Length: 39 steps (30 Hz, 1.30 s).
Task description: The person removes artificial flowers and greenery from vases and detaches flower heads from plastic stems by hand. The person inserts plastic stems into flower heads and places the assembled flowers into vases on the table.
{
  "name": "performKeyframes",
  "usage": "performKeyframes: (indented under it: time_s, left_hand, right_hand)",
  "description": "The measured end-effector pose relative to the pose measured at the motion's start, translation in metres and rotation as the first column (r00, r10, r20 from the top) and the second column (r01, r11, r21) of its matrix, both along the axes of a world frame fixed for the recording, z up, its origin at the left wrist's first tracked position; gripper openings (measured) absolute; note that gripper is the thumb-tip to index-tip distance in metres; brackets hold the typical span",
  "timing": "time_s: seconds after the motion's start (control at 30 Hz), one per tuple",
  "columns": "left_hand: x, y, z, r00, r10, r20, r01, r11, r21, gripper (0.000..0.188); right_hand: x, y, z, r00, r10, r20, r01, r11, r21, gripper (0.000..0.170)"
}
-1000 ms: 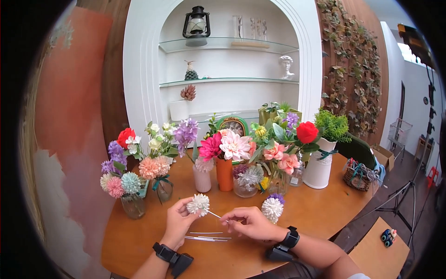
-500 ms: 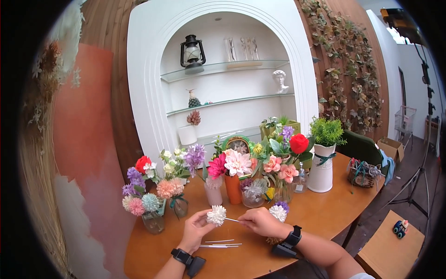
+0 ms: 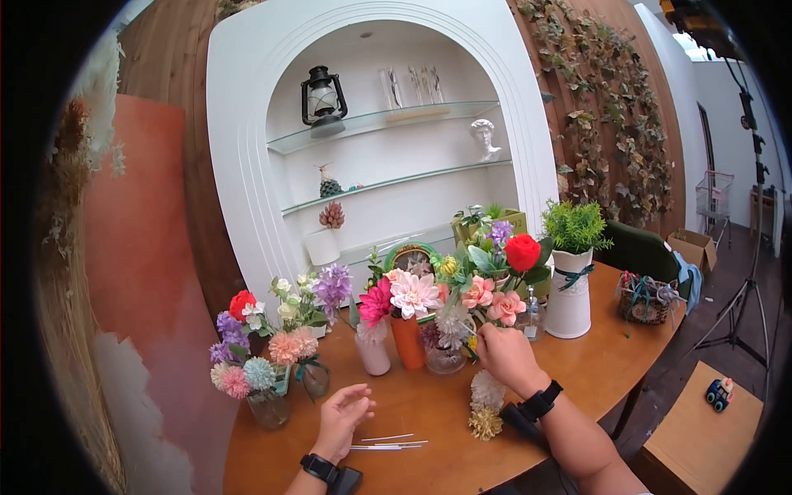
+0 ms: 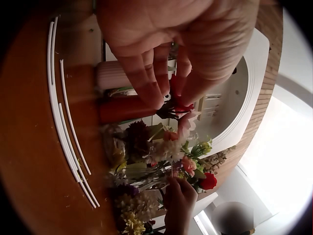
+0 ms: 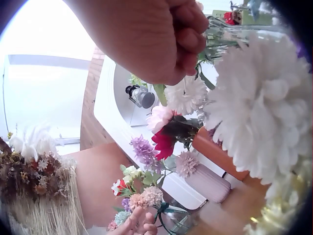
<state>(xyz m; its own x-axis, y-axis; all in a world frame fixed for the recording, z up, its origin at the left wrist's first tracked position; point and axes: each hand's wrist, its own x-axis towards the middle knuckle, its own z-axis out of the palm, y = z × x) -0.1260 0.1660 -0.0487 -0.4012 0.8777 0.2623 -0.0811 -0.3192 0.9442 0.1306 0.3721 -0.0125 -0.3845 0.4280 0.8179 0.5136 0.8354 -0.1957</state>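
Note:
My right hand [image 3: 506, 356] pinches the thin white stem of a white pompom flower [image 3: 454, 324], raised in front of the vases. In the left wrist view the stem [image 4: 171, 169] runs from the right fingers up to the bloom. Low over the table, my left hand [image 3: 342, 419] has loosely bent fingers with nothing between them. Several thin white sticks [image 3: 388, 447] lie beside it. Under my right forearm are a white pompom flower [image 3: 487, 389] and a cream-yellow one [image 3: 485, 424].
Flower-filled vases line the table's back: a glass one [image 3: 269, 409], a pink ribbed one [image 3: 374, 355], an orange one [image 3: 407, 342] and a white pitcher [image 3: 569, 309]. A wicker basket [image 3: 648, 299] sits at the right edge. Behind stands an arched white shelf unit [image 3: 239, 165].
My right hand has carried the white flower away from my left hand, up and right toward the vases. The left hand has let go of the flower and lowered slightly.

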Motion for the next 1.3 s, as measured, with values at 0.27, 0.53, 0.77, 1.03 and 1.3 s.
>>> performKeyframes:
  time_s: [0.27, 0.53, 0.77, 1.03, 1.3]
  left_hand:
    - [0.010, -0.002, 0.003, 0.982, -0.106, -0.154, 0.098, 0.993, -0.061, 0.031]
    - [0.034, -0.006, -0.002, 0.977, -0.203, -0.061, 0.200, 0.978, -0.057, 0.030]
    - [0.027, -0.006, 0.006, 0.996, -0.087, 0.037, 0.084, 0.994, 0.064, 0.017]
    - [0.015, 0.000, 0.001, 0.999, -0.042, 0.002, 0.041, 0.999, 0.033, 0.017]
    - [0.003, 0.003, -0.004, 1.000, -0.009, -0.019, 0.010, 0.999, 0.032, 0.022]
  right_hand:
    - [-0.018, -0.041, 0.002, 0.748, 0.650, -0.134, -0.627, 0.626, -0.464, 0.015]
    - [-0.040, -0.097, -0.004, 0.637, 0.760, -0.127, -0.607, 0.394, -0.690, 0.017]
    - [-0.031, -0.056, 0.006, 0.908, 0.417, -0.027, -0.411, 0.881, -0.234, 0.022]
    - [-0.041, 0.005, 0.020, 0.934, 0.088, 0.345, -0.119, 0.990, 0.071, 0.059]
    - [-0.075, 0.040, 0.011, 0.830, 0.083, 0.552, -0.101, 0.995, 0.003, 0.064]
